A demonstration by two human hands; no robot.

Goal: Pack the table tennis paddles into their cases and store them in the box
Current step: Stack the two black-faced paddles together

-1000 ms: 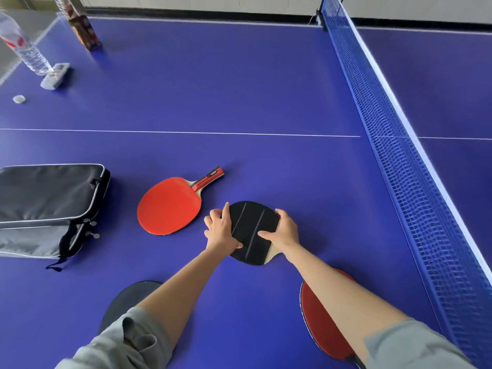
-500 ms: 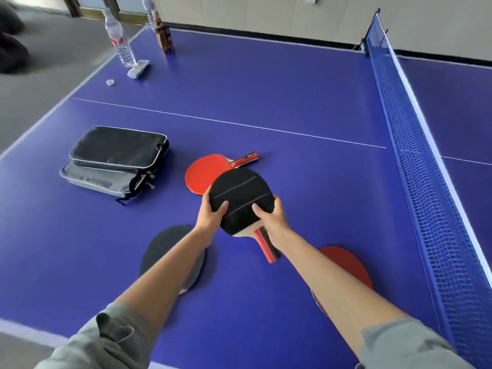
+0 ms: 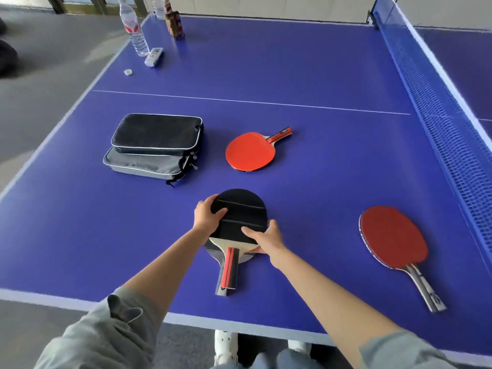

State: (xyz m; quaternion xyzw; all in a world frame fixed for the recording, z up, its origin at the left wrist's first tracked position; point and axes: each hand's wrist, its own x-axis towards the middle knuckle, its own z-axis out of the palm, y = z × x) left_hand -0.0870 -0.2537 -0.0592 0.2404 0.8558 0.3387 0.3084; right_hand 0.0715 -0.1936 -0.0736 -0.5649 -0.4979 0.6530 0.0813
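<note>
A: What has moved since the earlier frame?
B: The half-covered paddle has come nearer the frame's bottom, over a dark cover lying on the table.

A: Left to right?
B: Zippered bag, centre left. Left hand grips the black case edge; right hand pinches its lower rim. Orange-red paddle above centre; dark red paddle at right.

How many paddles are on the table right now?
3. One half inside the black cover held by both hands, one orange-red paddle beside the zip case, one dark-red paddle near the net.
</note>
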